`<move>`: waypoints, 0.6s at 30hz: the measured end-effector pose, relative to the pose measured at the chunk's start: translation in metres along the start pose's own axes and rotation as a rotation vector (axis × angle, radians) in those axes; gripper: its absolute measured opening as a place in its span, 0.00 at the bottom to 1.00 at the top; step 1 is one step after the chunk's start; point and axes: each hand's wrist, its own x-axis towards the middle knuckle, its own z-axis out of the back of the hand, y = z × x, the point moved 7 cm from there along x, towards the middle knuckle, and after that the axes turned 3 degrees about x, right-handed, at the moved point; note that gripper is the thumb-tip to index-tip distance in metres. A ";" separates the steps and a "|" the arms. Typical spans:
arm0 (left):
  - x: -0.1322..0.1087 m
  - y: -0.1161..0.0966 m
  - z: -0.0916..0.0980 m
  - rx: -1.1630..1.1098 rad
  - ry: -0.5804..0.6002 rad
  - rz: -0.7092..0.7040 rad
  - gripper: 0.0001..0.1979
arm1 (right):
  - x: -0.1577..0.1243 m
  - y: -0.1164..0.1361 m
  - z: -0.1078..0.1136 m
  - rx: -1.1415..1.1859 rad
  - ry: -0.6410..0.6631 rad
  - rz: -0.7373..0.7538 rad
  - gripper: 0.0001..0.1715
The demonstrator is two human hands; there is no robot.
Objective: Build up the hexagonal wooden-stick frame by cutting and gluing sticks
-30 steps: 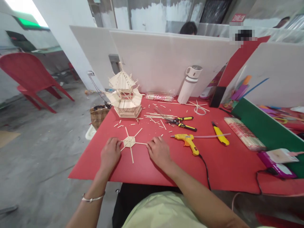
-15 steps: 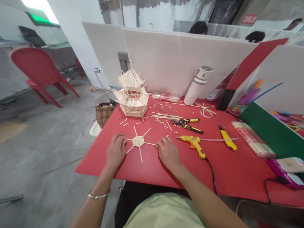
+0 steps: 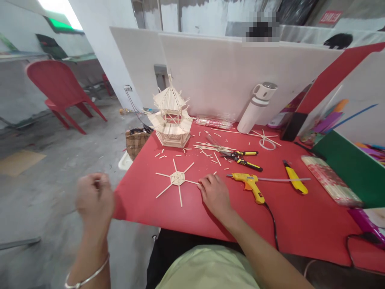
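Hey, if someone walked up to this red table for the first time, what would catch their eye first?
The pale stick-built pagoda model at the back left of the red table draws the eye first. In front of it lies a flat six-spoked stick piece, with the right hand at the tip of one spoke and the left hand blurred, off the table's left edge. A yellow glue gun lies just right of the right hand.

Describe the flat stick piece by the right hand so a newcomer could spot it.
On the red table, look at the near-left part, in front of the tall stick pagoda. Lying flat there is the stick star, its right spoke tip touched by the right hand. Unlike the loose sticks nearby, it is a small hexagonal web with six long spokes.
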 end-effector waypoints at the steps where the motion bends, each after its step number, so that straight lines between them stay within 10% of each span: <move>1: -0.010 -0.018 -0.008 -0.051 0.070 -0.044 0.09 | -0.001 0.004 0.006 0.084 -0.024 0.002 0.13; 6: -0.098 -0.122 -0.074 -0.529 0.709 -0.172 0.12 | -0.011 0.035 0.039 0.687 -0.081 0.170 0.18; 9: -0.132 -0.154 -0.094 -0.976 0.923 0.070 0.15 | -0.018 0.029 0.046 0.985 -0.127 0.114 0.17; 18: -0.148 -0.157 -0.113 -1.190 0.986 0.423 0.23 | -0.025 0.002 0.036 1.238 -0.221 -0.218 0.11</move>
